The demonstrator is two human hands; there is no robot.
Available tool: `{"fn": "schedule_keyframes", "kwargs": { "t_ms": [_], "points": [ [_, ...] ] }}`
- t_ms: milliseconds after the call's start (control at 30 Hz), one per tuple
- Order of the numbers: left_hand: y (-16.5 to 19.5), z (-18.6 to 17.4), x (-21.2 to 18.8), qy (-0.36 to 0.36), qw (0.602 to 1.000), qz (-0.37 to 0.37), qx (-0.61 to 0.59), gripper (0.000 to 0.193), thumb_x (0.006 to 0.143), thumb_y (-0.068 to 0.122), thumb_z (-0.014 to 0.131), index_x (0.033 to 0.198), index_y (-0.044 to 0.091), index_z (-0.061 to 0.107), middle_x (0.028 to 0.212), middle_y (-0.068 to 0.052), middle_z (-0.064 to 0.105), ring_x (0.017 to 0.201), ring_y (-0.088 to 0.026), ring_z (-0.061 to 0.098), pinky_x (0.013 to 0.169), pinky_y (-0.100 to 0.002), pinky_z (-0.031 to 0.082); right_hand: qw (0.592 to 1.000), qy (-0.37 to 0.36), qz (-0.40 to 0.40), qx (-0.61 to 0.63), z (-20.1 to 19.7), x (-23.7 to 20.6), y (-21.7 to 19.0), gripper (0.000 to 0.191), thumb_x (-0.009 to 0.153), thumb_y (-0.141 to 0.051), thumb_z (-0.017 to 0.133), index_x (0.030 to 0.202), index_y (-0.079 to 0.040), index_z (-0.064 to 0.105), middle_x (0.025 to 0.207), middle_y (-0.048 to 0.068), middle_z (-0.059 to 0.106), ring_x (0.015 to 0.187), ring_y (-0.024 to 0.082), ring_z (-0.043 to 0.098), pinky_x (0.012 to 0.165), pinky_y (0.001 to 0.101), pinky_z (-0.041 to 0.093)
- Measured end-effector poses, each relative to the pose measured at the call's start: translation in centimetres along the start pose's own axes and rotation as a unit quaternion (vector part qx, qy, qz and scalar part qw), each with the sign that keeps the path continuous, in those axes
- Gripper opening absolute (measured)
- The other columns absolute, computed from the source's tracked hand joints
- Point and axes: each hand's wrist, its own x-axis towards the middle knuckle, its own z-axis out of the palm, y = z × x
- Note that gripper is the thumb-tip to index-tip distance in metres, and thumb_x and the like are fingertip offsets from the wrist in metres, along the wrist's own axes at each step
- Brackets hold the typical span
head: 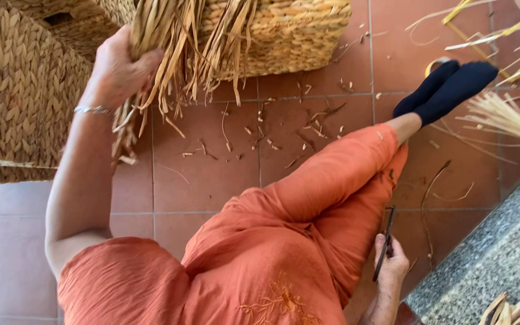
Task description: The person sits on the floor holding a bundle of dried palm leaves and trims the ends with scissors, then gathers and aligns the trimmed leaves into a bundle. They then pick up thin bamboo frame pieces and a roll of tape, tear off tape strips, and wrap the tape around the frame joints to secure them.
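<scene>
My left hand (118,69) is raised at the upper left, closed around a bundle of dry straw strips (176,42) that hang down in front of a woven basket (278,33). A silver bracelet sits on that wrist. My right hand (390,265) rests low beside my right leg and holds dark scissors (385,241) pointing up along the floor. My legs in orange trousers (308,210) stretch across the tiled floor, ending in dark socks (446,87).
A large woven basket (19,90) stands at the left. Cut straw scraps (284,129) litter the terracotta tiles. Loose pale stalks (501,114) lie at the right. A grey speckled stone slab (501,253) fills the lower right corner, with straw pieces on it.
</scene>
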Motion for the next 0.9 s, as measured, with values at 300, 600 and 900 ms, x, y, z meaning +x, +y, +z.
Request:
{"fn": "schedule_keyframes", "kwargs": {
  "t_ms": [300,600,900],
  "points": [
    [3.7,12.5,17.0,0.043,0.996,0.023,0.070,0.027,0.095,0.026,0.076,0.115,0.011,0.069,0.114,-0.010,0.071,0.104,-0.023,0.068,0.094,-0.037,0.058,1.000,0.000,0.025,-0.010,-0.5,1.6,-1.8,0.045,0.100,-0.036,0.070,0.127,0.000,0.072,0.081,0.012,0.072,0.072,0.015,0.062,0.066,0.0322,0.051],
    [6.8,17.6,21.6,0.020,0.973,-0.082,0.215,0.087,0.076,0.050,0.084,0.146,0.016,0.044,0.147,-0.022,0.042,0.141,-0.042,0.035,0.107,-0.073,0.018,0.991,0.060,-0.057,0.104,1.3,5.4,-2.6,0.043,0.095,-0.025,0.077,0.125,0.005,0.072,0.097,0.015,0.077,0.088,0.016,0.072,0.084,0.0276,0.056],
    [2.5,20.6,21.7,0.028,0.958,-0.102,0.265,0.061,0.079,0.035,0.082,0.123,0.002,0.057,0.122,-0.020,0.065,0.125,-0.036,0.059,0.119,-0.058,0.033,0.970,0.038,-0.164,0.178,2.5,11.4,-7.5,0.045,0.100,-0.022,0.072,0.134,0.006,0.065,0.122,0.014,0.073,0.109,0.013,0.068,0.098,0.0251,0.051]
  ]
}}
